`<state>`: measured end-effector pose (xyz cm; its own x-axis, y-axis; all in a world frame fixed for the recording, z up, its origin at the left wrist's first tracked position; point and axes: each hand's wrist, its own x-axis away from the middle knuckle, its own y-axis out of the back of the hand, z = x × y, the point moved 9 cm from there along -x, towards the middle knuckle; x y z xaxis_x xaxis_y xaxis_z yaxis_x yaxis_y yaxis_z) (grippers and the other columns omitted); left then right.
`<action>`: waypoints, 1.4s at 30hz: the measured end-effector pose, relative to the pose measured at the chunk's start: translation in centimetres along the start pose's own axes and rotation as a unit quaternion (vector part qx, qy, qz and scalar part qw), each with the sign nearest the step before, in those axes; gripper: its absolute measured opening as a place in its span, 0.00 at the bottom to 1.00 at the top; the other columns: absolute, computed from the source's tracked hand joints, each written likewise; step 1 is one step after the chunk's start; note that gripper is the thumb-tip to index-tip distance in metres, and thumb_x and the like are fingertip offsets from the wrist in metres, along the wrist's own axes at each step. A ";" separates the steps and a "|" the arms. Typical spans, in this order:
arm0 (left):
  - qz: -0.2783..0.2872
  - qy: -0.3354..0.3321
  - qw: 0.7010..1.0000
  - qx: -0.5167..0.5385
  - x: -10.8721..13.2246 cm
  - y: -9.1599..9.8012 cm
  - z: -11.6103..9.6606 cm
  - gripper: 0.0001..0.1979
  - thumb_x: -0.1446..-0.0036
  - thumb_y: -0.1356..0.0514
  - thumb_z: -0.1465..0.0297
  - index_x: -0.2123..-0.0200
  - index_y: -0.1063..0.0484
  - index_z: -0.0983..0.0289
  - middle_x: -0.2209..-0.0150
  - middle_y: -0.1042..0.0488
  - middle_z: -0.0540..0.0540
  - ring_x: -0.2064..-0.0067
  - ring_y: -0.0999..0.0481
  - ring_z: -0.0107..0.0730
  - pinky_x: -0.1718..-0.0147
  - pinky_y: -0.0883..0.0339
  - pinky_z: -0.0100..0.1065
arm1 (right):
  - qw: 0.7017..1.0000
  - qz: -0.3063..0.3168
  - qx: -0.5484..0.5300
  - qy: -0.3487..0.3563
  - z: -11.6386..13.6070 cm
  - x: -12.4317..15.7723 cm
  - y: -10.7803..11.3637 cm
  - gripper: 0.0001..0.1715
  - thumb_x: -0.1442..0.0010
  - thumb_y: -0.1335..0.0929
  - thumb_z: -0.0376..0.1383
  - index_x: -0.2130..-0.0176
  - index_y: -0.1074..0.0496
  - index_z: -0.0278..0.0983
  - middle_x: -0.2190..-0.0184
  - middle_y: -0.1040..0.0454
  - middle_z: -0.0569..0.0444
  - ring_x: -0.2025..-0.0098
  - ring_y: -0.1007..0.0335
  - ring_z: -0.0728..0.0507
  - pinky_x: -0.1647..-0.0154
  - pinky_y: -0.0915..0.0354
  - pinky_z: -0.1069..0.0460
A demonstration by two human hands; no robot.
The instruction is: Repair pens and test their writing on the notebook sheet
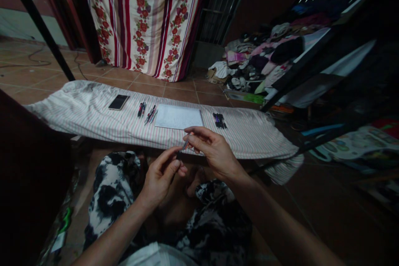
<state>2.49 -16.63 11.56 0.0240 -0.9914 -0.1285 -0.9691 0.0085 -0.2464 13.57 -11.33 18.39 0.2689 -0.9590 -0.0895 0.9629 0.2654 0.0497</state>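
Between my two hands, above the near edge of the cloth, is a slim pen (185, 145) with an orange streak on it. My right hand (218, 153) pinches its upper part between thumb and fingertips. At the lower end, the fingers of my left hand (160, 176) are closed around the dark tip. Just beyond my hands lies a spiral notebook (179, 115), open at a pale page with faint marks. Several dark pens (220, 121) lie side by side to its right. Left of it are more pens (151, 114) in two small groups.
A striped cloth (87, 112) covers the low bench, with a phone (119, 102) toward its left end. Behind hangs a flowered curtain (152, 20). A heap of clothes (264, 54) lies at the back right. Dark slanting bars (43, 25) stand on both sides.
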 end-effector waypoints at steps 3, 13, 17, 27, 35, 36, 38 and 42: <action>-0.001 0.006 1.000 0.005 0.0 0.0 -0.2 0.17 0.46 0.43 0.67 0.52 0.34 0.65 0.74 0.26 0.49 0.72 0.26 0.28 0.66 0.33 0.30 | 1.000 -0.002 0.007 0.000 0.0 0.1 0.0 0.14 0.52 0.30 0.40 0.64 0.27 0.38 0.70 0.27 0.55 0.69 0.33 0.50 0.70 0.40 0.55; -0.022 0.025 0.998 0.058 -0.2 -0.4 -0.3 0.18 0.50 0.40 0.67 0.55 0.34 0.66 0.74 0.26 0.49 0.74 0.24 0.29 0.69 0.30 0.31 | 1.000 0.001 0.002 0.000 -0.4 0.3 -0.1 0.14 0.52 0.29 0.42 0.63 0.27 0.39 0.66 0.27 0.53 0.66 0.31 0.47 0.69 0.37 0.54; -0.023 0.026 0.998 0.049 -0.2 -0.3 -0.3 0.17 0.49 0.40 0.68 0.55 0.33 0.66 0.74 0.25 0.49 0.74 0.24 0.29 0.70 0.29 0.31 | 1.000 0.002 0.003 -0.002 -0.3 0.4 -0.2 0.13 0.52 0.29 0.41 0.64 0.27 0.39 0.67 0.27 0.53 0.65 0.30 0.47 0.67 0.36 0.53; -0.025 0.022 0.998 0.051 -0.2 -0.2 -0.5 0.17 0.49 0.40 0.69 0.55 0.33 0.67 0.74 0.25 0.50 0.74 0.24 0.28 0.70 0.29 0.30 | 0.999 0.031 -0.033 -0.029 -0.9 0.7 -0.6 0.15 0.49 0.31 0.41 0.61 0.28 0.40 0.63 0.25 0.52 0.61 0.28 0.44 0.63 0.33 0.50; -0.035 0.033 0.998 0.051 -0.3 -0.1 -0.5 0.18 0.50 0.40 0.68 0.55 0.32 0.67 0.74 0.25 0.50 0.75 0.24 0.28 0.72 0.30 0.30 | 0.999 0.031 0.009 -0.020 -0.4 0.9 -0.5 0.14 0.49 0.31 0.42 0.61 0.27 0.41 0.62 0.25 0.51 0.59 0.28 0.43 0.63 0.31 0.50; -0.035 0.034 0.997 0.051 -0.3 -0.1 -0.4 0.18 0.50 0.40 0.68 0.55 0.32 0.67 0.75 0.25 0.50 0.75 0.25 0.28 0.72 0.30 0.30 | 0.999 0.033 0.012 -0.017 -0.3 0.9 -0.6 0.14 0.49 0.31 0.42 0.61 0.27 0.41 0.61 0.25 0.51 0.59 0.28 0.43 0.62 0.31 0.50; -0.033 0.035 0.998 0.051 -0.2 -0.1 -0.3 0.18 0.50 0.40 0.68 0.55 0.32 0.67 0.75 0.25 0.50 0.75 0.25 0.28 0.72 0.30 0.30 | 0.999 0.035 0.020 -0.004 -0.1 0.9 -0.6 0.13 0.49 0.31 0.41 0.61 0.27 0.41 0.62 0.24 0.52 0.58 0.28 0.43 0.60 0.31 0.49; -0.030 0.040 0.998 0.047 -0.2 0.0 0.0 0.19 0.50 0.40 0.68 0.54 0.32 0.68 0.74 0.24 0.51 0.75 0.25 0.28 0.72 0.30 0.30 | 0.998 0.027 0.047 0.020 0.3 0.8 -0.6 0.11 0.48 0.32 0.39 0.62 0.26 0.40 0.64 0.24 0.53 0.59 0.28 0.44 0.56 0.32 0.49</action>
<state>2.51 -16.45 11.62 0.0573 -0.9977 -0.0349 -0.9389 -0.0420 -0.3417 13.16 -12.33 18.56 0.3234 -0.9382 -0.1232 0.9408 0.3048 0.1484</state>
